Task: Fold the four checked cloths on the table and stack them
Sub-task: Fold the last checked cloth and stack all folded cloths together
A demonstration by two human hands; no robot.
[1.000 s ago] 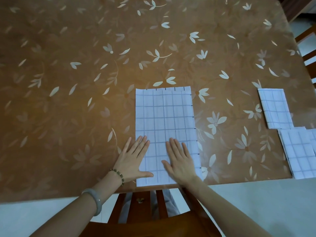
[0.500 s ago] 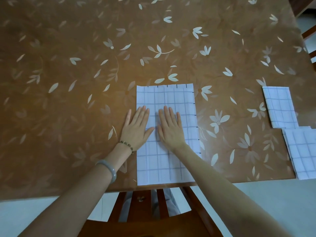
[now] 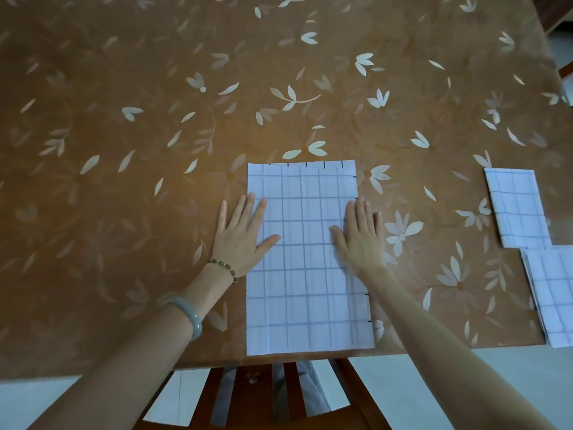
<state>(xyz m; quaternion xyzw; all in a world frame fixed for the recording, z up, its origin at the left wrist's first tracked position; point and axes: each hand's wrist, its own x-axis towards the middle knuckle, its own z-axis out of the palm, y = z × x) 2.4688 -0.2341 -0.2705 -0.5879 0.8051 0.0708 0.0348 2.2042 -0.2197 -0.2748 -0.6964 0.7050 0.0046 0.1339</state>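
Observation:
A white cloth with a dark check (image 3: pixel 305 274) lies folded into a tall rectangle at the table's near edge. My left hand (image 3: pixel 240 235) lies flat on its left edge, fingers straight and half on the table. Over the cloth's right edge, my right hand (image 3: pixel 359 235) presses flat with straight fingers. A smaller folded checked cloth (image 3: pixel 516 207) lies at the right. Nearer me at the right edge is another folded checked cloth (image 3: pixel 553 294), partly cut off by the frame.
The table (image 3: pixel 155 150) wears a brown cover with pale flowers and leaves. A wooden chair (image 3: pixel 263 395) stands under the near edge. Another chair's wood shows at the far right.
Both hands slid up the cloth from its near end, then spread apart from the middle out to its left and right edges.

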